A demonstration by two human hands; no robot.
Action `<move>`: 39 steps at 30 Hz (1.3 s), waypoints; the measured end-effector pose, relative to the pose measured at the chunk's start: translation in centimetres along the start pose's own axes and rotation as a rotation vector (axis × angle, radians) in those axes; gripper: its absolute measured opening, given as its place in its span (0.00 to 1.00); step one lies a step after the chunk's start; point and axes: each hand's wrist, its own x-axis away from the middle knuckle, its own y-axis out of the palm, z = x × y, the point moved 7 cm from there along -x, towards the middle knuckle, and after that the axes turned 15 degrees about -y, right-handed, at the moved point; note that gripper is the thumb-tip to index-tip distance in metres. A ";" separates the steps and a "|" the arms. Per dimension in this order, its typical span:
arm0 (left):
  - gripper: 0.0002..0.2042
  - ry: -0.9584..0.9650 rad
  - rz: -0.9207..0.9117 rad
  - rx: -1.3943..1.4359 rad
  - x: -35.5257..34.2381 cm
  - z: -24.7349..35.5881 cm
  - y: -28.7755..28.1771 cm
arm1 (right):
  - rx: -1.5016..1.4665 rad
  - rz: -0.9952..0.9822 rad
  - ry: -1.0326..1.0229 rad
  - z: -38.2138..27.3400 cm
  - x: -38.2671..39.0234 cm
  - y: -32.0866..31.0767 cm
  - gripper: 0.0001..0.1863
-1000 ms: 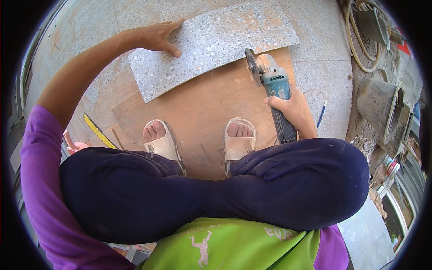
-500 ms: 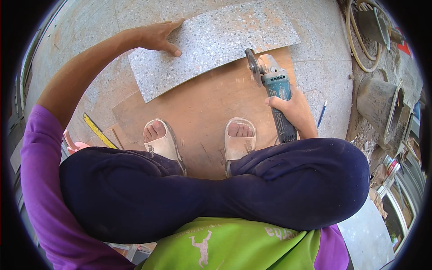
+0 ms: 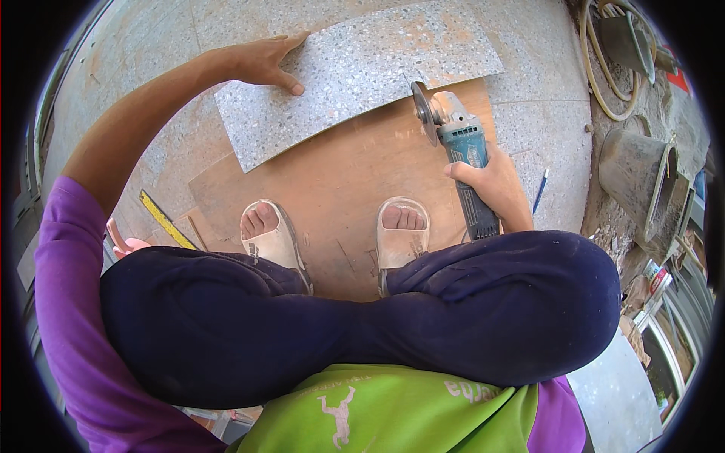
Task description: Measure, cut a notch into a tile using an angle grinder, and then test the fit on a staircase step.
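My right hand [image 3: 495,185] is wrapped round the body of a teal and black angle grinder [image 3: 466,151]. The grinder's cutting disc [image 3: 424,113] stands on edge at the near edge of a speckled terrazzo tile [image 3: 355,68], where a short dark notch shows. My left hand [image 3: 273,66] lies on the tile's left part, thumb and fingers spread apart. Under the tile's near side is a reddish-brown board [image 3: 332,189], and my sandalled feet rest on it. Whether the disc is spinning I cannot tell.
A yellow ruler [image 3: 168,220] lies left of my feet. Right of the grinder is a blue pen or pencil [image 3: 541,190]. Farther right are a dusty bucket [image 3: 633,177], a coiled hose [image 3: 596,68] and rubble. A pale slab [image 3: 615,392] lies at the lower right.
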 end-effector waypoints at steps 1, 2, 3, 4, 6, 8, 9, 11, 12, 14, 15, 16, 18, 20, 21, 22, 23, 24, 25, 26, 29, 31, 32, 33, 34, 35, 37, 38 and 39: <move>0.63 0.001 0.000 0.000 0.0 0.0 0.0 | 0.004 0.009 0.001 0.1 0.0 -0.1 0.24; 0.63 0.000 -0.004 0.003 0.0 0.1 0.0 | 0.004 0.008 0.001 0.0 0.0 -0.1 0.24; 0.64 0.000 -0.007 0.005 0.0 0.1 0.0 | 0.000 0.004 0.001 -0.2 0.1 0.0 0.24; 0.64 0.000 -0.007 0.006 0.0 0.2 0.1 | -0.003 -0.001 0.002 -0.2 0.1 0.0 0.24; 0.64 0.000 -0.003 -0.003 0.0 0.1 0.1 | 0.002 -0.018 0.007 -0.2 0.1 0.0 0.25; 0.64 0.002 0.000 0.001 0.0 0.0 0.1 | 0.005 -0.035 0.013 -0.2 0.1 0.0 0.26; 0.64 0.004 0.003 0.005 0.0 -0.1 0.1 | 0.010 -0.040 0.003 -0.3 0.0 0.0 0.26; 0.64 0.006 0.003 -0.001 -0.1 -0.1 0.1 | 0.015 -0.044 -0.007 -0.3 0.0 0.1 0.26; 0.63 0.009 0.002 -0.006 -0.2 0.0 0.1 | 0.013 -0.035 -0.004 -0.2 0.1 0.1 0.26; 0.63 0.008 -0.003 -0.005 -0.2 0.0 0.2 | 0.010 -0.025 -0.001 -0.1 0.2 0.0 0.26; 0.63 0.007 -0.008 -0.004 -0.2 0.0 0.2 | 0.014 -0.025 0.001 -0.1 0.2 0.0 0.26; 0.63 0.007 -0.008 -0.004 -0.2 0.0 0.2 | 0.018 -0.024 0.002 -0.1 0.2 -0.1 0.26; 0.64 0.014 0.018 -0.006 -0.1 -0.2 0.2 | 0.012 -0.005 -0.008 -0.1 0.3 0.1 0.25; 0.64 0.017 0.013 -0.001 0.0 -0.3 0.2 | 0.009 0.016 -0.016 0.0 0.3 0.0 0.24; 0.64 0.021 0.007 0.005 0.0 -0.1 0.2 | -0.002 0.017 -0.008 0.2 0.3 -0.2 0.25; 0.64 0.024 0.008 0.005 0.1 0.0 0.1 | -0.013 0.018 -0.002 0.4 0.3 -0.3 0.25; 0.64 0.020 -0.004 0.006 0.0 0.0 0.1 | -0.012 0.021 -0.002 0.6 0.2 -0.3 0.25; 0.64 0.017 -0.016 0.007 0.0 0.1 0.1 | -0.006 0.022 -0.009 0.8 0.2 -0.4 0.25; 0.64 0.020 -0.013 0.007 0.0 0.3 -0.1 | 0.001 0.023 -0.017 0.8 0.1 -0.5 0.25; 0.64 0.024 -0.009 0.009 0.1 0.1 -0.2 | -0.001 0.024 -0.019 0.6 0.1 -0.6 0.25; 0.64 0.021 -0.005 0.014 0.2 -0.1 -0.2 | 0.003 0.007 -0.007 0.3 0.0 -0.4 0.26; 0.65 0.014 -0.012 0.023 0.1 -0.3 0.4 | 0.005 -0.007 -0.002 0.7 -0.4 0.0 0.26; 0.65 0.013 -0.005 0.017 0.1 -0.1 0.3 | 0.005 -0.003 -0.002 0.7 -0.3 -0.1 0.26; 0.65 0.012 0.002 0.011 0.1 0.0 0.2 | 0.003 0.001 0.000 0.7 -0.3 -0.2 0.26; 0.65 0.014 0.003 0.010 0.1 0.1 0.1 | 0.001 0.005 0.003 0.8 -0.2 -0.3 0.26; 0.65 0.012 0.000 0.021 0.1 0.1 0.1 | 0.000 0.007 0.003 0.6 -0.2 -0.4 0.26; 0.65 0.012 -0.003 0.032 0.1 0.0 0.0 | 0.008 -0.012 0.008 0.4 -0.1 -0.4 0.27; 0.65 0.011 -0.008 0.023 0.1 0.0 0.0 | 0.008 -0.011 0.007 0.5 -0.1 -0.4 0.27; 0.65 0.010 -0.013 0.015 0.1 -0.1 0.0 | 0.014 -0.013 -0.002 0.6 -0.2 -0.3 0.27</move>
